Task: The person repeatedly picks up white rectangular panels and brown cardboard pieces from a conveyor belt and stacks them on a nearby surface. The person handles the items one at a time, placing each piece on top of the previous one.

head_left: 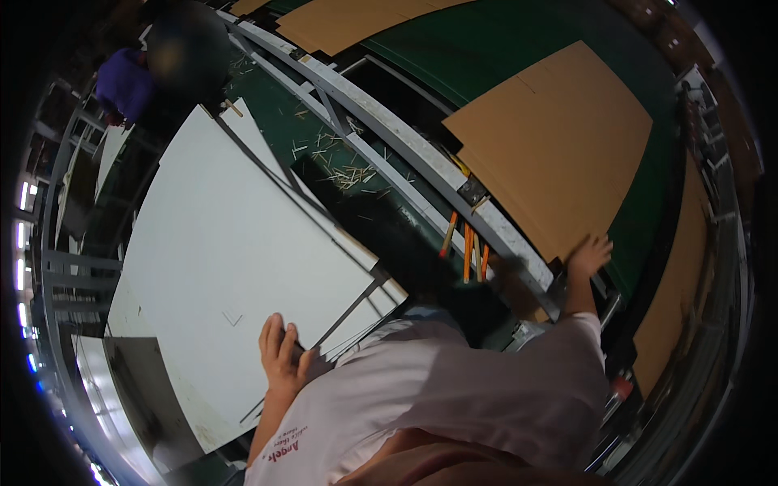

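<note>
On my left lies a large white board with a small pencil-like check mark on it. My left hand rests at its near edge, fingers stretched out and thumb apart. A dark patch shows between thumb and fingers; I cannot tell whether it is shadow. To my right a brown cardboard sheet lies on a green conveyor belt. My right hand is at the sheet's near corner, its fingers spread, and does not grip it.
A metal rail runs between board and belt. Orange and tan sticks hang beside it. Scraps litter the green floor. More cardboard lies farther up the belt and another sheet at right. A person in purple is at far left.
</note>
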`<state>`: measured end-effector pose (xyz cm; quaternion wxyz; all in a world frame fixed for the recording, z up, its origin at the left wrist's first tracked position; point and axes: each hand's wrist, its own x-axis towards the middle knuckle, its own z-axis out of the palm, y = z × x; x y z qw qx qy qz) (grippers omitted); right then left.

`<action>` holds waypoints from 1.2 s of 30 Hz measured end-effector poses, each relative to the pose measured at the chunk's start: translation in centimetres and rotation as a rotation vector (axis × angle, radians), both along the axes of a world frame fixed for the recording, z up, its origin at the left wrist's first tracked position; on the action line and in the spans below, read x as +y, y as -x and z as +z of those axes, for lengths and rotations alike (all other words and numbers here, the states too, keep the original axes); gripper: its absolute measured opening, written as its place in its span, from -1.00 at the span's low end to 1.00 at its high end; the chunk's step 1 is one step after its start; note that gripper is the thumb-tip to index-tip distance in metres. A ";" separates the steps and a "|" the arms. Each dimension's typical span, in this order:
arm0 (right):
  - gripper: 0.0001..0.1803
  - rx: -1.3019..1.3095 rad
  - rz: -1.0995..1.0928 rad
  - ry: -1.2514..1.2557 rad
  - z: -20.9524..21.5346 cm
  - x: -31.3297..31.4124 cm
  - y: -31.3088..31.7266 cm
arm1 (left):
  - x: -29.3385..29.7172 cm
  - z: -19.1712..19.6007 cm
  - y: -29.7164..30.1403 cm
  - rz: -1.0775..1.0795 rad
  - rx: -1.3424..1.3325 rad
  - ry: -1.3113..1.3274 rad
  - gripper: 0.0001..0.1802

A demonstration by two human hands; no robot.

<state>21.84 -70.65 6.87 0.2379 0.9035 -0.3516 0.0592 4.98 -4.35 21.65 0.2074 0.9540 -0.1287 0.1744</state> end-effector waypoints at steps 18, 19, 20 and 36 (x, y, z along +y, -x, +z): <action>-0.63 -1.235 0.446 -1.524 12.9 8.9 -13.6 | -2.2 0.4 0.1 0.149 0.139 -0.072 -0.38; -0.63 -1.220 0.374 -1.542 7.8 7.2 -14.7 | -2.1 0.5 -0.1 0.155 0.147 -0.086 -0.38; -0.59 -1.217 0.220 -1.709 2.4 6.7 -15.1 | -1.9 0.5 -0.3 0.152 0.142 -0.093 -0.38; -0.71 -1.003 0.597 -2.312 26.5 20.0 -21.5 | -2.5 0.5 -0.1 0.187 0.088 -0.010 -0.31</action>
